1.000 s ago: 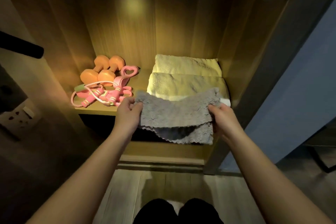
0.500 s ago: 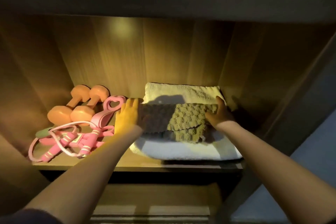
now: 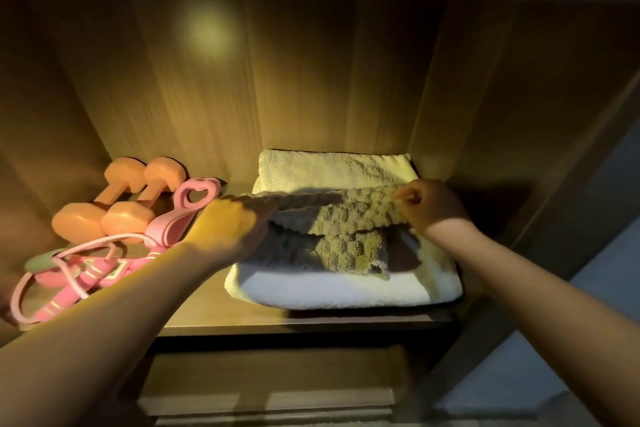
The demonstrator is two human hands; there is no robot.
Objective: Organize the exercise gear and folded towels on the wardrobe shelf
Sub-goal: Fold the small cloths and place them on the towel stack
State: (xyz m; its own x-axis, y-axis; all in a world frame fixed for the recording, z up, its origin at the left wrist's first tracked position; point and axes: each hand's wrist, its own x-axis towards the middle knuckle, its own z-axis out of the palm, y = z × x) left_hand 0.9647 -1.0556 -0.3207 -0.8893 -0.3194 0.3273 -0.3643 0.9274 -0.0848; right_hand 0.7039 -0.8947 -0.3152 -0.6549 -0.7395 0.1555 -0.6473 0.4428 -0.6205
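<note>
The grip of the left hand (image 3: 232,229) is closed on the left end of the grey towel (image 3: 349,218), fingers curled over its upper fold, though shadow hides the fingertips. The grip of the right hand (image 3: 433,211) is a pinch: thumb and curled fingers nip the right end of the same upper fold and hold it a little above the layer beneath. Both forearms reach in from below, one on each side of the towel.

The grey towel is folded, with a bumpy weave, and lies across the top of the cream towels (image 3: 346,291), which are stacked on the right half of the wooden shelf (image 3: 214,308), close to the wardrobe's right wall. Its lower layer rests on the stack; its front edge stops short of the stack's front edge.

On the left half of the shelf two orange dumbbells (image 3: 121,215) lie side by side, touching, pointing toward the back panel. Just in front of them a pink skipping rope (image 3: 76,270) lies in loose loops, and a pink heart-shaped handle (image 3: 195,196) sits between the dumbbells and the left hand.
</note>
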